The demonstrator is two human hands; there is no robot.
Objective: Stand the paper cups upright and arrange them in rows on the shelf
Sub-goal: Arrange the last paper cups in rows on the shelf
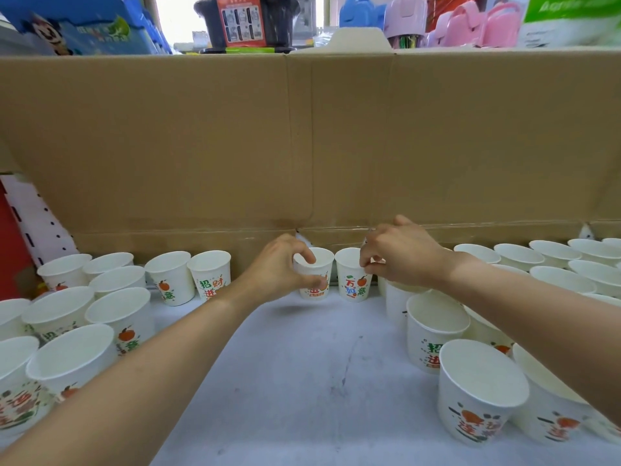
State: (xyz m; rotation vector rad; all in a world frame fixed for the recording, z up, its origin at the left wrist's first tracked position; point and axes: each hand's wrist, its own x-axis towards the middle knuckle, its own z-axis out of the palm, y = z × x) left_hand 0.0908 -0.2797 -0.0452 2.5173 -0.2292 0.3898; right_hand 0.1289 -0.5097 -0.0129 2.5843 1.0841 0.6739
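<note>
Two white paper cups with orange and green print stand upright side by side at the back middle of the white shelf [302, 364], against the cardboard. My left hand [279, 267] grips the left cup [319, 260], thumb over its rim and fingers round its side. My right hand [400, 253] pinches the right rim of the right cup [349, 280]. Both cups rest on the shelf.
Several upright cups crowd the left side, such as one cup [210, 274], and more fill the right, such as a near cup [477, 391]. A tall cardboard wall [302, 139] closes the back. A red and white panel [20, 237] stands at far left.
</note>
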